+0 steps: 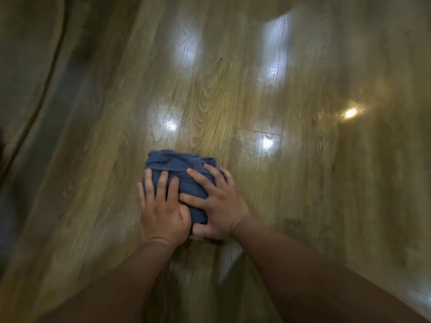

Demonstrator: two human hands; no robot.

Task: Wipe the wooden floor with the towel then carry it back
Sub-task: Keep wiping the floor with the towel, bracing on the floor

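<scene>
A folded blue towel [177, 164] lies on the shiny wooden floor [233, 89] in the middle of the head view. My left hand [163, 206] presses flat on the towel's left side with its fingers spread. My right hand [217, 206] presses on the towel's right side, its fingers spread and its thumb wrapped around the near edge. The two hands touch each other over the cloth. The near part of the towel is hidden under my hands.
Bright light reflections [170, 124] dot the floor ahead of the towel. A dark curved edge [46, 78] runs along the far left, too blurred to identify. The view is motion-blurred towards its borders.
</scene>
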